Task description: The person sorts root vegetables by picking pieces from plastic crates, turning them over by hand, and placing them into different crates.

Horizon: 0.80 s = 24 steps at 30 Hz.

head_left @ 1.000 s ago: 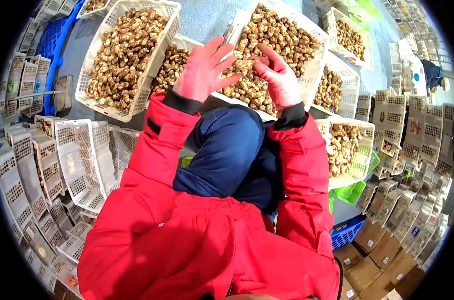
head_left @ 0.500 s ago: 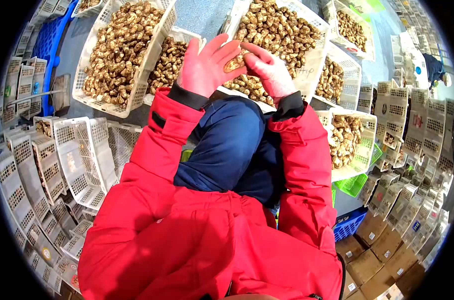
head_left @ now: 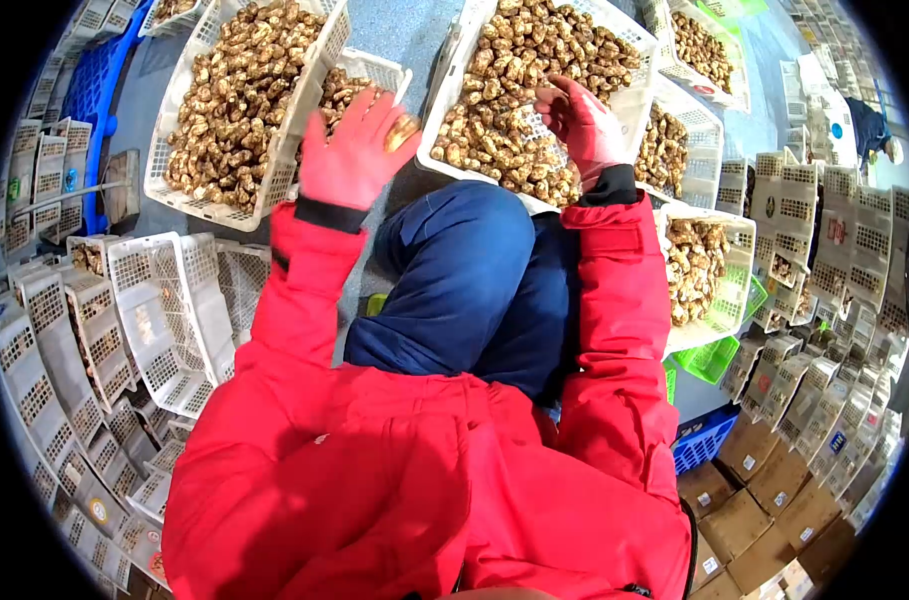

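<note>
Left hand [head_left: 350, 155]: one brown piece [head_left: 402, 132]; right hand [head_left: 588, 126]: over one filled crate [head_left: 630, 108]

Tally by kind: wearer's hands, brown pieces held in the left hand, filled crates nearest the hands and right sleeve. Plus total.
Hands: 2 (left hand, right hand)
Held brown piece: 1
Filled crates: 5 (left crate, crate behind left hand, centre crate, crate just right of that, crate by right sleeve)
Total: 8
</note>
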Tool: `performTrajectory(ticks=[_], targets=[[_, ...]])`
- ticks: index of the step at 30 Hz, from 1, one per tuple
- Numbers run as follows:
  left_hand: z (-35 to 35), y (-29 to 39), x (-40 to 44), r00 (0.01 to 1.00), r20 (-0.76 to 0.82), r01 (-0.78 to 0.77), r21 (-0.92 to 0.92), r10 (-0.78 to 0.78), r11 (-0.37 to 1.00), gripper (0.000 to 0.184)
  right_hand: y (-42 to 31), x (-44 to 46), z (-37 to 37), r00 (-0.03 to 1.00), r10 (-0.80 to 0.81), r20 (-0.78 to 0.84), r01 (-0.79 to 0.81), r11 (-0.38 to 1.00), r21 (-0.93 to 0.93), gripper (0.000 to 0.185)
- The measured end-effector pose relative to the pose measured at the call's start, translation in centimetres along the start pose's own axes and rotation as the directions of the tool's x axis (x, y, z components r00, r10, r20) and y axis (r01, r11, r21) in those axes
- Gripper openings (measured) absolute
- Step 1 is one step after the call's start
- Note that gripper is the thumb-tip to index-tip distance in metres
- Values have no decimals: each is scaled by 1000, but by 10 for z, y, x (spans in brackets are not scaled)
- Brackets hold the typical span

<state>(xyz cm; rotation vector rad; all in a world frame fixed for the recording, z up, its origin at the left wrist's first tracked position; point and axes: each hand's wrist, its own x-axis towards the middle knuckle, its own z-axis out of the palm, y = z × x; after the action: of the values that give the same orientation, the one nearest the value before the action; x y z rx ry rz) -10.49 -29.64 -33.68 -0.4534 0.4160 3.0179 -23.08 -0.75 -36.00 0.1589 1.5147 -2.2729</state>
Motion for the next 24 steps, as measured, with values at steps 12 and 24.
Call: performTrajectory(ticks=[12, 24], targets=[[-214, 114, -194, 770, -635, 420, 577, 62, 701, 70, 45, 56, -111, 939, 250, -236, -303, 926, -224, 37], [-84, -151, 231, 896, -444, 388, 743, -33, 546, 78, 103, 171, -121, 957, -188, -221, -112, 465, -878, 71]])
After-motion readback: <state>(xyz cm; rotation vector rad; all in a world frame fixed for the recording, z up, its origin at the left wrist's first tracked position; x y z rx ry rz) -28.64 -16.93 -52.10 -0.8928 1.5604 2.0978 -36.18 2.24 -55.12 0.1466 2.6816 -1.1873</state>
